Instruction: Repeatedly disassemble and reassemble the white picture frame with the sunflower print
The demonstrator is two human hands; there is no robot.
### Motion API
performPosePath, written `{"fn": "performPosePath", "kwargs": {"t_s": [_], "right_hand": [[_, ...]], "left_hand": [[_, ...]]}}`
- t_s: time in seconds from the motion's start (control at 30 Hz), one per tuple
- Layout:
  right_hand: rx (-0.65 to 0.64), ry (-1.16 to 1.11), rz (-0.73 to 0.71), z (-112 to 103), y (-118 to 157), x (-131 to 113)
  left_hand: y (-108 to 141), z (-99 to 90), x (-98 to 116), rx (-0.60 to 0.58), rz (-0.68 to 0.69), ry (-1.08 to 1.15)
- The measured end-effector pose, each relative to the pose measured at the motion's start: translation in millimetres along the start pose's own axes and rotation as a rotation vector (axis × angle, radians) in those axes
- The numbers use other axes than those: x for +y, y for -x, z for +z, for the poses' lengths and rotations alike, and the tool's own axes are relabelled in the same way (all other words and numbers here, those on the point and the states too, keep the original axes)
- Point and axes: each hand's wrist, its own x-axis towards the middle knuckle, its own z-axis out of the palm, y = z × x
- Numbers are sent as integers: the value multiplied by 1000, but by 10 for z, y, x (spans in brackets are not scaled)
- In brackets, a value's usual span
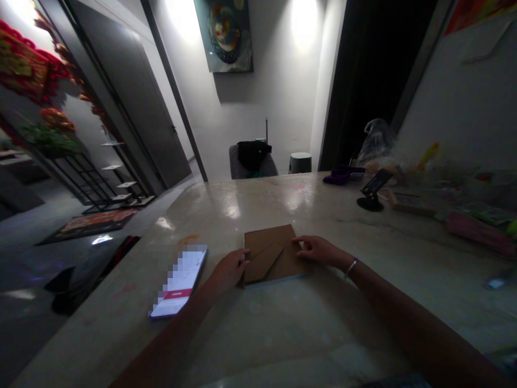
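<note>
A flat brown kraft envelope (271, 254) lies on the pale marble counter (299, 328), with a folded, pointed flap on top. My left hand (228, 271) curls over the envelope's left edge. My right hand (319, 251) comes in from the right, its fingertips on the envelope's right part and a thin silver bracelet (350, 267) on its wrist. Left of my left hand, a smartphone (177, 283) lies on the counter, its lit screen pixelated.
At the counter's back right stand a black phone stand (374, 189), a purple item (343, 175) and a plastic bag (377, 143). A pink packet (480, 233) lies at the right. The counter's left edge drops to a dark floor. Beyond its far edge is a chair (252, 160).
</note>
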Motion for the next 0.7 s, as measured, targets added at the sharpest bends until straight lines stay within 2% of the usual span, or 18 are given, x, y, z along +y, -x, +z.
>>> {"fn": "performPosePath", "kwargs": {"t_s": [0.27,0.5,0.7], "right_hand": [[-145,1,-13,-77,62,14],[-147,14,-11,-77,75,-19],[-128,50,-7,-83,102,-64]], "left_hand": [[14,-52,62,-31,-8,19],[-27,-8,-20,-39,27,-4],[-21,-22,9,-48,8,-19]]}}
